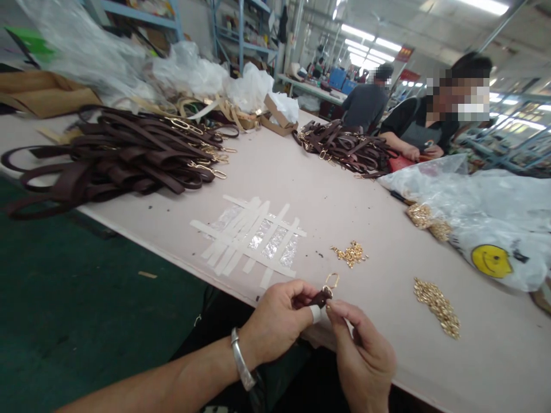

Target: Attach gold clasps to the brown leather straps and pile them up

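Near the table's front edge, my left hand (279,321) is closed on the end of a dark brown strap (321,298), with white tape round the thumb. A gold metal clasp (332,280) sticks out from that strap end. My right hand (361,350) pinches at the strap end from the right; whatever lies between its fingertips is too small to name. Just beyond the hands is a small heap of gold pieces (350,253). A larger heap of gold pieces (437,307) lies further right.
Brown straps with gold clasps (129,155) are piled at the left, and another strap pile (340,146) lies at the far side. White tape strips (253,238) cover the table's (361,201) middle. Plastic bags (495,212) stand right. Two people are beyond the table.
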Demonstrator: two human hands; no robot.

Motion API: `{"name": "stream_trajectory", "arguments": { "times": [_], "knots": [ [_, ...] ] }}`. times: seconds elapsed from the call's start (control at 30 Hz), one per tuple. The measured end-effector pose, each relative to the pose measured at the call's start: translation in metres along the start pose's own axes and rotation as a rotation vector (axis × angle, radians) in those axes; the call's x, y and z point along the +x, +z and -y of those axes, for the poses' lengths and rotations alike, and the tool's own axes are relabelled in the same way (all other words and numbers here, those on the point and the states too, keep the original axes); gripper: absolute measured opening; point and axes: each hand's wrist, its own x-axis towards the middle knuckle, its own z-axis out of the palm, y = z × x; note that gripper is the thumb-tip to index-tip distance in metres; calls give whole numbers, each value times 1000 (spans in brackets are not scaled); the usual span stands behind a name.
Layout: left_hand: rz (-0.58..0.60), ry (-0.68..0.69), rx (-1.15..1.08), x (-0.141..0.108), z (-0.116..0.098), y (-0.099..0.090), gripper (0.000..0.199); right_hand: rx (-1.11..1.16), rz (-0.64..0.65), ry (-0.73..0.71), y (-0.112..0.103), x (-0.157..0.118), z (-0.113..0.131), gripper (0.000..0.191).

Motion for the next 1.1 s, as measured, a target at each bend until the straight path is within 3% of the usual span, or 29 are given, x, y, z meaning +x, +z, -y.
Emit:
{"name": "stream_trajectory", "arguments": {
  "times": [0.17, 0.27, 0.47, 0.63, 0.83, 0.9, 1.1],
  "knots": [
    [-37, -16, 2, 4, 8, 2, 22, -286, -1, -419, 5, 6, -2, 31],
    [-47, -1, -10, 6, 10, 3, 22, -404, -1, -523, 6, 10, -2, 32],
    [-66, 65, -7, 3, 8, 5, 22, -221, 39, -365, 5, 14, 1, 34],
    [-66, 36, -64, 3, 8, 7, 22, -131, 28, -269, 2, 12, 1, 31],
    [-64, 23, -75, 5, 11, 6, 21, -277, 15, -459, 6, 11, -3, 41],
    [-67, 53, -63, 3, 11, 6, 21, -312, -4, -459, 7, 11, -1, 41],
    [-72, 140, 26, -3, 10, 7, 22, -190, -43, -240, 6, 10, 4, 23]
  ]
}}
